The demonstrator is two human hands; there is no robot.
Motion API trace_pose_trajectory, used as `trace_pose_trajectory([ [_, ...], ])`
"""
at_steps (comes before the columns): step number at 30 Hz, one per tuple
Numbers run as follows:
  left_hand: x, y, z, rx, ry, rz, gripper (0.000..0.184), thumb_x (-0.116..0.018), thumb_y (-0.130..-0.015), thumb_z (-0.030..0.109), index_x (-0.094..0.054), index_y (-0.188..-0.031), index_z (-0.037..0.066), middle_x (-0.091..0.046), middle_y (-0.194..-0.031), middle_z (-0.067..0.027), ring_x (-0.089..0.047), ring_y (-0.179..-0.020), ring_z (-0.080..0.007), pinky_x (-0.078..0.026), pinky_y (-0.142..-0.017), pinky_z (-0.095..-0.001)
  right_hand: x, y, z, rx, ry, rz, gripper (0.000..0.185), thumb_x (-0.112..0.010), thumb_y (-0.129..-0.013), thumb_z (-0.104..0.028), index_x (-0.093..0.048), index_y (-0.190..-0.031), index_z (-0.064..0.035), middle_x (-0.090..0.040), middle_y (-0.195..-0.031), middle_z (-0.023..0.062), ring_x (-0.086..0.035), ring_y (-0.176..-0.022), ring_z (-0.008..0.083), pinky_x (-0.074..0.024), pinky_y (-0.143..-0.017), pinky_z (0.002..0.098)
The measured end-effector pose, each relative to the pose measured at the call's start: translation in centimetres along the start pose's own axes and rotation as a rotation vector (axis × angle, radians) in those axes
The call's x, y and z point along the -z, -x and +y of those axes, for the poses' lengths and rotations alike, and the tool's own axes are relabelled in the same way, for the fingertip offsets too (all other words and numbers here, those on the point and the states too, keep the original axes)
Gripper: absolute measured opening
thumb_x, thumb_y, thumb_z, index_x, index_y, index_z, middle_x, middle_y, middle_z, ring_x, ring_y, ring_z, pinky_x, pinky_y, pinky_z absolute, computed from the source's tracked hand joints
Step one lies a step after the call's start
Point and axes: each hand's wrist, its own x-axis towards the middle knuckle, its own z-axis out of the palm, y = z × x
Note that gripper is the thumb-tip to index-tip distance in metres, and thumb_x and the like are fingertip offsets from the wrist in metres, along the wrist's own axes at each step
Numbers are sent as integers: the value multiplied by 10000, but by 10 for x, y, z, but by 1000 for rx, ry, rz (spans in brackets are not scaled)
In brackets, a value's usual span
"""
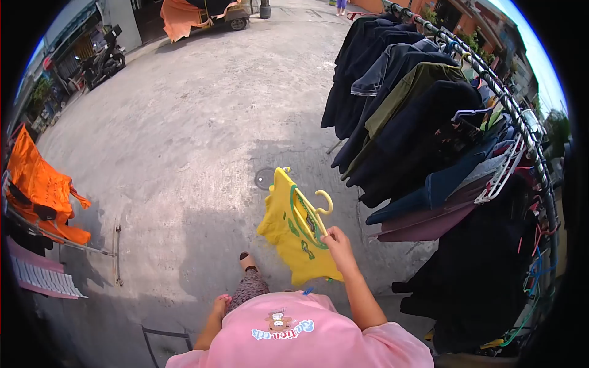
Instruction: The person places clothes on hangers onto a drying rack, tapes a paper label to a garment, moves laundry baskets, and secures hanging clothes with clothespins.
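My right hand [337, 245] is closed around the edge of a yellow plastic clothes hanger [324, 205], at the neckline of a yellow shirt [285, 236] with green trim and green prints. The shirt hangs on the hanger in front of me, to the left of that hand, and the hook points up. Low beside my pink top, my left hand [222, 302] hangs near my thigh. It is small in view and partly hidden by the top, so its fingers do not show clearly. A blue clip [308, 291] shows at the far edge of my top.
On the right, a long rail [491, 76] carries many dark garments [423, 129] and several hangers. An orange garment [43, 184] hangs over a rack at the left. A motorbike [104, 60] and an orange-draped vehicle [199, 17] stand farther off on the concrete ground [184, 122].
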Motion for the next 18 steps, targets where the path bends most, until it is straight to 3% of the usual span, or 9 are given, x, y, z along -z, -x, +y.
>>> trace_pose_trajectory([
  [2, 17, -28, 21, 203, 9, 57, 302, -455, -779, 82, -449, -1080, 62, -549, -944, -90, -552, -820, -194, -466, -648, -324, -13, -31, -8, -15, -27, 45, 153, -565, -698, -121, -468, -704, -3, -448, -649, 39, -415, -591, 116, -347, -543, 263],
  [4, 35, -62, 66, 193, -29, 78, 308, -449, -780, 83, -445, -1087, 69, -547, -940, -86, -549, -821, -193, -462, -657, -330, -31, -62, -15, 58, 39, 82, 99, -549, -710, -97, -467, -695, -44, -425, -637, -28, -372, -601, 56, -301, -530, 224],
  [8, 54, -106, 168, 164, -92, 188, 335, -426, -781, 86, -430, -1116, 96, -542, -925, -69, -537, -824, -188, -446, -692, -352, -63, -125, -40, -20, -39, 137, 91, -543, -716, -92, -468, -693, -46, -420, -631, -31, -366, -594, 51, -291, -521, 218],
  [10, 46, -134, 235, 11, -98, 168, 287, -412, -799, 110, -440, -1085, 110, -544, -925, -48, -530, -843, -173, -433, -698, -358, -73, -156, -55, -28, -65, 192, 89, -540, -717, -86, -463, -689, -51, -412, -631, -36, -356, -588, 46, -280, -515, 213],
  [13, 23, -185, 321, -40, -208, 122, 259, -411, -817, 141, -445, -1073, 115, -550, -932, -39, -533, -846, -151, -432, -678, -337, -82, -197, -63, -35, -70, 261, 127, -566, -696, -83, -459, -688, -15, -425, -664, 15, -391, -592, 86, -330, -536, 241],
  [18, -65, -258, 451, -123, -268, 12, 266, -451, -810, 143, -448, -1074, 108, -557, -939, -40, -539, -842, -144, -435, -680, -326, -89, -266, -83, -103, -104, 326, 131, -563, -698, -76, -447, -688, -16, -426, -693, 12, -386, -595, 78, -329, -536, 233],
])
